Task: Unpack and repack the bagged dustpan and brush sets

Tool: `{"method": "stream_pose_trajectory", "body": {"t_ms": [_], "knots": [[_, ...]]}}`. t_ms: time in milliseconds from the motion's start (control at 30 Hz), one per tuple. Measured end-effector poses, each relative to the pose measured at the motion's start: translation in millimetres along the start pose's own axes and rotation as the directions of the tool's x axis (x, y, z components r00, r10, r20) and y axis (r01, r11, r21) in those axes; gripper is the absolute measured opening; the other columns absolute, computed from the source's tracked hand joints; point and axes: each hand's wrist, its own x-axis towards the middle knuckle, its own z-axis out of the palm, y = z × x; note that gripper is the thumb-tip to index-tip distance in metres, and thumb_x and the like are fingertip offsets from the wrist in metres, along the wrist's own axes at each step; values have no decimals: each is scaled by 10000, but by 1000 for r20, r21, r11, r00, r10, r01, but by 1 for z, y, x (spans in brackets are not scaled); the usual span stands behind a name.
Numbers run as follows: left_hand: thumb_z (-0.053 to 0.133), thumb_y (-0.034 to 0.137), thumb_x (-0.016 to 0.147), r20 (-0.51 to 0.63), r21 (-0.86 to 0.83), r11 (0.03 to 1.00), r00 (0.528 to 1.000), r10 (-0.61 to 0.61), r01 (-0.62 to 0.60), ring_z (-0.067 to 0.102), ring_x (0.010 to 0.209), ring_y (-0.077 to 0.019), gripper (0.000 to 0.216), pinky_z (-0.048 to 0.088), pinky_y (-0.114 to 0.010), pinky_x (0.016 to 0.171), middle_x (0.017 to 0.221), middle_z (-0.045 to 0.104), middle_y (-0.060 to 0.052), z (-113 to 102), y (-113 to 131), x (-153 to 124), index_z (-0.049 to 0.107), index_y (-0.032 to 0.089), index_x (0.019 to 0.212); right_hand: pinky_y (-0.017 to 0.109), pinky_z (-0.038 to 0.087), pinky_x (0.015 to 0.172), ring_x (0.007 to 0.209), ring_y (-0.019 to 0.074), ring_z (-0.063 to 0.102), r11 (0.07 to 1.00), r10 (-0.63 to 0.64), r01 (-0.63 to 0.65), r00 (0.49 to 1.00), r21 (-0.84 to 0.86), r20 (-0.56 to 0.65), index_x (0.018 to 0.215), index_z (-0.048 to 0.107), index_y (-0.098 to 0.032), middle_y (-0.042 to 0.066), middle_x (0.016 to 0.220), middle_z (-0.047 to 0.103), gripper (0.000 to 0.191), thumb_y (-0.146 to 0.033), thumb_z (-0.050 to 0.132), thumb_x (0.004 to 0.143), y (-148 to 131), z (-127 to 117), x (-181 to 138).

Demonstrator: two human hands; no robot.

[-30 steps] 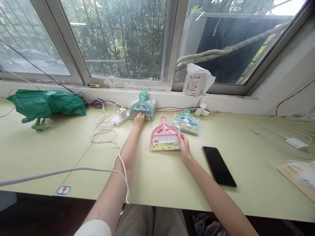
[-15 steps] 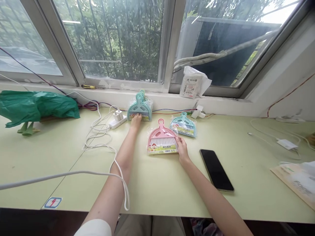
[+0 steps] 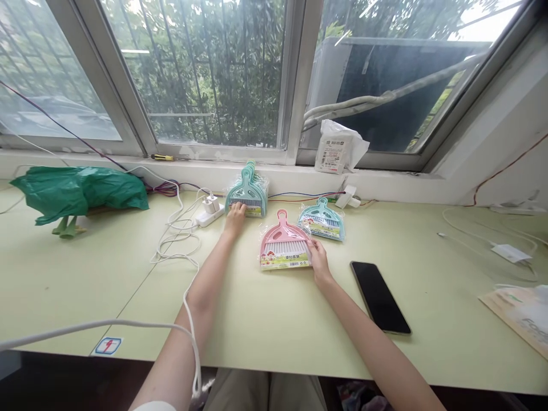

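Note:
A pink dustpan-and-brush set (image 3: 285, 240) in clear wrapping, with a printed label along its lower edge, lies near the middle of the table. My right hand (image 3: 319, 261) pinches its right edge. Against the wall behind it leans a stack of wrapped teal dustpan-and-brush sets (image 3: 247, 191), their handles overlapping at the top. My left hand (image 3: 235, 220) reaches to this stack, its fingers bent over the lower left edge of the front set. Another teal set (image 3: 322, 220) lies behind and right of the pink one, touched by neither hand.
A black phone (image 3: 380, 297) lies right of my right forearm. White cables (image 3: 171, 245) tangle beside a power strip (image 3: 209, 217), and one crosses my left forearm. A green plastic bag (image 3: 81, 191) is at far left. A wrapped white package (image 3: 336, 151) stands on the sill.
My left hand has shifted from the middle of the front teal set's label to its lower left edge. My right hand keeps its hold on the pink set. The view has tilted slightly.

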Motion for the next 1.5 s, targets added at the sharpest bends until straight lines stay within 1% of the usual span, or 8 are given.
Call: {"method": "stream_pose_trajectory", "body": {"t_ms": [467, 700, 833, 900, 1000, 1167, 1300, 1500], "knots": [[505, 140, 825, -66, -75, 997, 998, -14, 9, 479, 1154, -265, 343, 408, -403, 949, 1248, 511, -98, -18, -4, -42, 527, 225, 1156, 329, 435, 864, 987, 225, 583, 1000, 8, -7, 1000, -19, 18, 944, 598, -223, 50, 1020, 646, 375, -516, 597, 710, -1, -1, 0], [490, 170, 843, 7, -38, 999, 1000, -23, 23, 460, 1183, -280, 331, 382, -411, 955, 1267, 515, -107, -19, 3, -52, 544, 215, 1166, 324, 443, 822, 939, 220, 591, 999, 12, -11, 1000, -42, 18, 917, 592, -218, 48, 983, 645, 355, -499, 592, 700, -3, -1, -1], [541, 216, 843, -16, 17, 999, 999, -33, 33, 459, 1183, -292, 319, 376, -417, 947, 1271, 518, -113, -24, 6, -52, 541, 225, 1163, 327, 446, 831, 965, 223, 586, 999, 11, -10, 1000, -36, 23, 938, 601, -223, 47, 1004, 649, 368, -497, 597, 692, -2, -2, -1], [531, 229, 855, -28, 45, 998, 999, -45, 46, 479, 1154, -303, 261, 376, -430, 935, 1213, 553, -130, -26, 8, -51, 558, 213, 1114, 328, 449, 826, 962, 224, 587, 999, 8, -7, 1000, -36, 22, 934, 606, -225, 46, 998, 655, 368, -501, 600, 691, -1, -1, -1], [471, 228, 883, 56, 21, 1000, 998, -9, 8, 543, 1050, -277, 139, 397, -412, 913, 1010, 634, -113, -27, 8, -49, 596, 206, 940, 329, 454, 816, 938, 223, 595, 999, 3, -2, 1000, -34, 11, 908, 611, -226, 45, 973, 665, 356, -502, 613, 683, -1, 0, -1], [471, 366, 888, 87, -107, 994, 996, 34, -24, 578, 929, -230, 227, 442, -357, 848, 909, 651, -75, -23, 6, -47, 600, 207, 791, 319, 454, 808, 944, 223, 599, 1000, 11, -11, 1000, -24, 2, 897, 604, -222, 47, 964, 667, 334, -471, 604, 674, -6, 1, -4], [457, 432, 891, 94, -142, 989, 995, 43, -29, 569, 1002, -236, 288, 447, -356, 879, 998, 644, -79, -20, 4, -46, 625, 197, 895, 315, 448, 815, 940, 218, 600, 999, 37, -36, 999, -39, 14, 891, 594, -216, 49, 968, 666, 314, -455, 595, 687, -9, 1, -6], [428, 467, 906, 243, -216, 976, 966, 86, -33, 489, 1226, -235, 454, 376, -360, 1038, 1316, 529, -92, -6, -5, -39, 509, 192, 1258, 329, 445, 817, 922, 219, 595, 999, 25, -25, 1000, -31, 4, 874, 600, -215, 44, 946, 662, 317, -462, 606, 676, -7, 2, -4]]}}
